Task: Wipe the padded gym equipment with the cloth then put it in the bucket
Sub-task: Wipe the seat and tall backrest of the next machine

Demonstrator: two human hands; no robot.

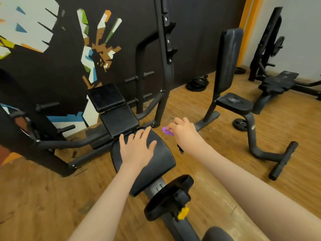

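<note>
A wooden floor (217, 129) runs under black gym machines before a dark painted wall (52, 49). The left hand (137, 148) lies flat, fingers spread, on the bench's padded seat (156, 164). The right hand (182, 133) pinches a purple cloth (167, 132) just beside the pad (mostly hidden by fingers). Weight plates (197, 83) rest near the wall.

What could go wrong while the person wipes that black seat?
The purple cloth is pinched small in the right hand, off the side of the seat pad, so it might slip and land on the floor. No bucket shows in view, so finding it may take a look around. The left hand lies flat on the pad, in the wiping path.
</note>
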